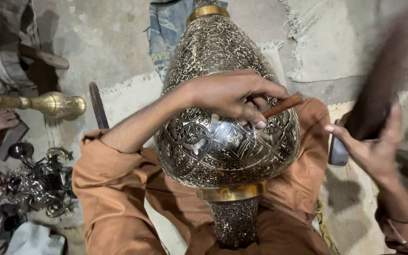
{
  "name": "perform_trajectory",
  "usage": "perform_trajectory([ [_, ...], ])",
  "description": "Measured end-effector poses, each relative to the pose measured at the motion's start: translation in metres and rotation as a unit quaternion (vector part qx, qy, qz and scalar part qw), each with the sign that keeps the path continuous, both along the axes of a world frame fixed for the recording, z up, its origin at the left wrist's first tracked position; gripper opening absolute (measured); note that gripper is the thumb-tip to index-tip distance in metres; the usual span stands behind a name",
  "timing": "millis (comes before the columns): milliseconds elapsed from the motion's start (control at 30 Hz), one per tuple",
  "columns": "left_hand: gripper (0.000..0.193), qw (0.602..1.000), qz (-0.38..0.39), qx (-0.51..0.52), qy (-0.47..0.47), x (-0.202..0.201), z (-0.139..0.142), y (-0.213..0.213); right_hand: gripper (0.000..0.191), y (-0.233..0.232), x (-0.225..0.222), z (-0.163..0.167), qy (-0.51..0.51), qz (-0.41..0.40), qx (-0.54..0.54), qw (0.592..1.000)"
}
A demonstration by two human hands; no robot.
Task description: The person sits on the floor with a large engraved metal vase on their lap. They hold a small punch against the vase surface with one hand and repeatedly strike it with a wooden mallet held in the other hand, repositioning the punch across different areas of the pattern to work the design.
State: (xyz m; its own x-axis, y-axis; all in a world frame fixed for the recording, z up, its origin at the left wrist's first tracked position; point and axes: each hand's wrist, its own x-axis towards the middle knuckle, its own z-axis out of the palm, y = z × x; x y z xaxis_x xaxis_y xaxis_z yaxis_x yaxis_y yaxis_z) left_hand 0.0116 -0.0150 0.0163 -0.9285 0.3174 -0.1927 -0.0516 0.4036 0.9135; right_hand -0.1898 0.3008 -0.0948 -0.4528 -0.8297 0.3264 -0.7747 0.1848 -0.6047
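Head view: left hand [234,94] fingers pinch a chisel [284,105] against the engraved metal vase [223,141]. Right hand [371,144] fingers wrap a blurred hammer [378,89], well apart from the chisel.

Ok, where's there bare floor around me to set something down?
Bare concrete floor lies past the left hand, between the brass stand and the folded cloth. The pale mat at upper right is also open. The pile of metal parts at lower left is crowded.

Bare concrete floor [105,42] with frayed pale mats [341,42], brass finial piece [48,104], heap of dark metal fittings [36,186].
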Motion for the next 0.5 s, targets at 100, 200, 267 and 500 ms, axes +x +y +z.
perform_trajectory([
  [100,0.062,1.0,-0.004,0.019,-0.011,0.0,-0.001,-0.002,0.083,-0.002,0.003,0.006,0.031,0.002,0.123,0.992],
  [200,0.067,0.999,-0.007,0.028,0.043,-0.001,-0.003,-0.002,0.082,-0.005,0.003,0.012,0.088,-0.009,0.025,0.996],
  [267,0.067,1.0,0.0,0.019,-0.003,-0.001,-0.005,-0.002,0.079,-0.007,0.005,0.014,0.026,-0.018,0.102,0.994],
  [500,0.069,1.0,-0.011,-0.024,-0.012,-0.003,-0.008,-0.003,0.09,-0.007,0.01,0.004,-0.017,-0.024,0.166,0.986],
])
